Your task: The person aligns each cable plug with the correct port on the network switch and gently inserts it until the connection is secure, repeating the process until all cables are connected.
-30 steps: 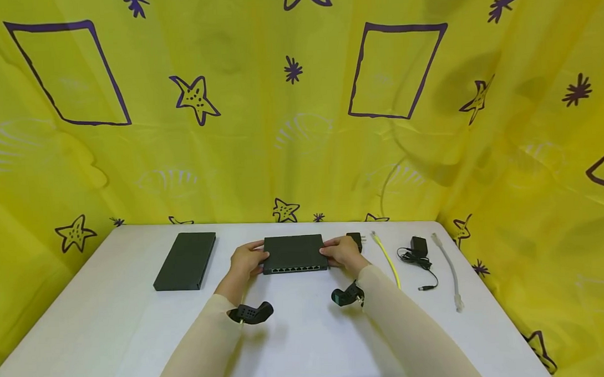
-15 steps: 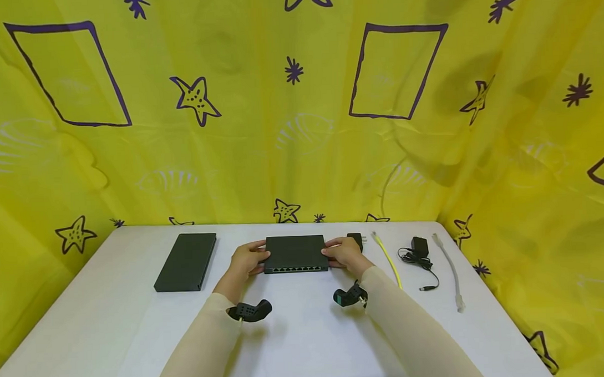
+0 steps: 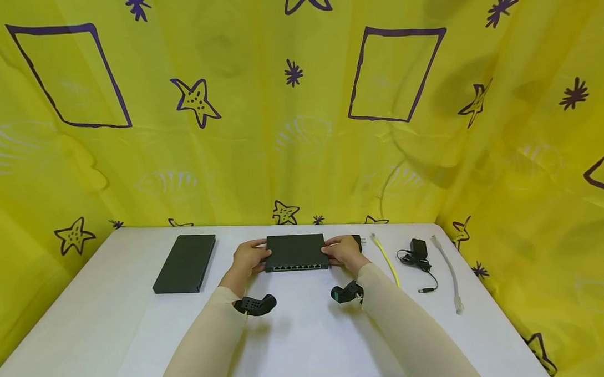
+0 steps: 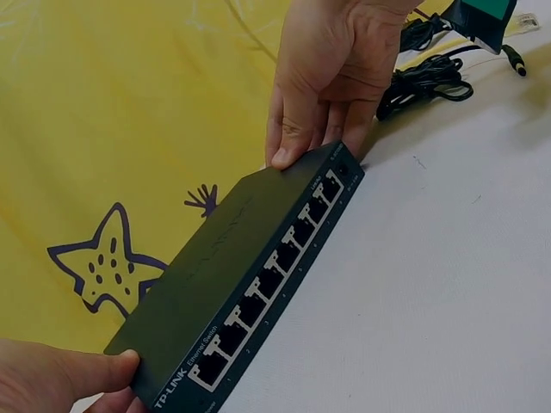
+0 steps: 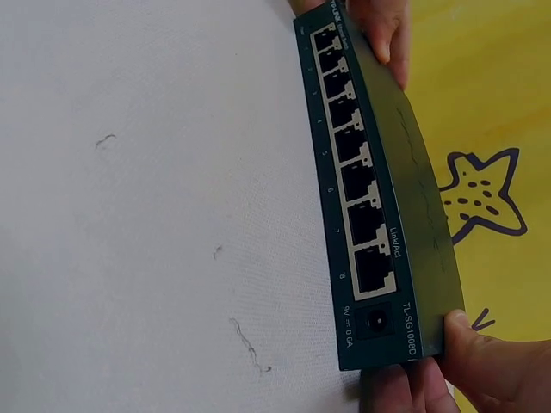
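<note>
A dark Ethernet switch (image 3: pixel 295 252) is held level near the back middle of the table, its row of ports facing the person. My left hand (image 3: pixel 246 261) grips its left end, thumb on top and fingers beneath. At the opposite end my right hand (image 3: pixel 345 251) pinches it the same way. In the left wrist view the switch (image 4: pixel 250 267) shows TP-LINK lettering beside the ports. The right wrist view shows a round power socket (image 5: pixel 376 320) at the end of the port row, close to the right thumb.
Another flat dark box (image 3: pixel 186 263) lies on the left of the white table (image 3: pixel 107 328). To the right lie a black plug adapter (image 3: pixel 356 241) partly behind the right hand, a yellow cable (image 3: pixel 386 259), a power adapter with coiled cord (image 3: pixel 418 250) and a grey cable (image 3: pixel 450 272). A yellow curtain (image 3: pixel 251 157) hangs behind.
Both hands keep hold of the switch. It has shifted very slightly to the right; its front edge sits a touch higher in the head view.
</note>
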{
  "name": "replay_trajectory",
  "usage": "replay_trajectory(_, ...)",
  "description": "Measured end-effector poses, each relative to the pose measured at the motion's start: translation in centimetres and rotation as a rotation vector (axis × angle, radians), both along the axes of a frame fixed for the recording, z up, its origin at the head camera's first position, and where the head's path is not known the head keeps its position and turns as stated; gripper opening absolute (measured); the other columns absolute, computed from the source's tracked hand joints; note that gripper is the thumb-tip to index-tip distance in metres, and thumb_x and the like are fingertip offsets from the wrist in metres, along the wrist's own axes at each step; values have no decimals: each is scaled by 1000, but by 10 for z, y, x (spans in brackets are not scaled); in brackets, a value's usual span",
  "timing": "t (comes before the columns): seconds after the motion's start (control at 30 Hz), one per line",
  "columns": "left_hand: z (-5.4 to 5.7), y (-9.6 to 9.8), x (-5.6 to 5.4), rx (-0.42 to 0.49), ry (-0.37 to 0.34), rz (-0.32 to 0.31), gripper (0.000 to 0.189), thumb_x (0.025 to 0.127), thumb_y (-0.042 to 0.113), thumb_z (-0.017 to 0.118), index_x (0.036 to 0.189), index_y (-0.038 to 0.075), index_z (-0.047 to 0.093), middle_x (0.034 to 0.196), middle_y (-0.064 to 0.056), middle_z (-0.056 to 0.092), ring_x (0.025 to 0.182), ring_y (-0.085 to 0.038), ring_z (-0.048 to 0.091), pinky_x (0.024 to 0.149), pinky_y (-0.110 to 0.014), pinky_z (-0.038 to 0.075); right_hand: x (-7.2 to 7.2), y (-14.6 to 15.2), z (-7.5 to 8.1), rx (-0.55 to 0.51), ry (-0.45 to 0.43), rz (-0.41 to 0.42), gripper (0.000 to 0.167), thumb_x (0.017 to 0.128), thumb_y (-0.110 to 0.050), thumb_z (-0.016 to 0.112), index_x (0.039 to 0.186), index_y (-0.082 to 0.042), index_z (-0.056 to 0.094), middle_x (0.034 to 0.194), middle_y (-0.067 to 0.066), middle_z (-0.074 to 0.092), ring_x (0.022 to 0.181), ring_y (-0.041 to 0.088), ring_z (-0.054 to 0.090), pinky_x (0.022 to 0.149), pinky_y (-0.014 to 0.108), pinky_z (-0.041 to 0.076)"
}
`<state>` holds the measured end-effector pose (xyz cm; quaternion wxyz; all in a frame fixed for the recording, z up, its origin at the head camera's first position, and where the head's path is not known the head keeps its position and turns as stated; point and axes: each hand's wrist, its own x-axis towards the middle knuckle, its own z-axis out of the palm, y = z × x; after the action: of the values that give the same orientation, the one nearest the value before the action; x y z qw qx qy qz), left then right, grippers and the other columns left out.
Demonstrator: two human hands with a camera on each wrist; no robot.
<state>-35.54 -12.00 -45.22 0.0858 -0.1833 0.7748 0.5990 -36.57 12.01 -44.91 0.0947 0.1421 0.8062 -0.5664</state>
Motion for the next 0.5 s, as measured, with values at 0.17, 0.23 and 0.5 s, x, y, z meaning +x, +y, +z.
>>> replay_trajectory(0.17,-1,0,-2,9,1,10,46,92,6,67,136,11,60,133,-18,60,104,-26,63,80,-33,60,0,-1,2,-5,0,11,33,90,-5,70,122,2,65,118,20,63,87,19,62,79,32,60)
replay_trajectory(0.23,-2,-1,-2,10,7,9,46,92,6,67,137,10,59,133,-19,60,103,-26,63,80,-33,60,0,-2,2,1,-5,1,33,89,-5,71,122,2,66,118,20,64,87,18,62,78,31,60)
replay_trajectory(0.5,-4,-1,1,22,9,21,46,91,7,69,136,11,60,133,-17,61,99,-21,64,69,-25,59,2,1,3,17,-11,39,35,90,-4,71,123,5,65,118,21,65,85,16,64,77,29,60)
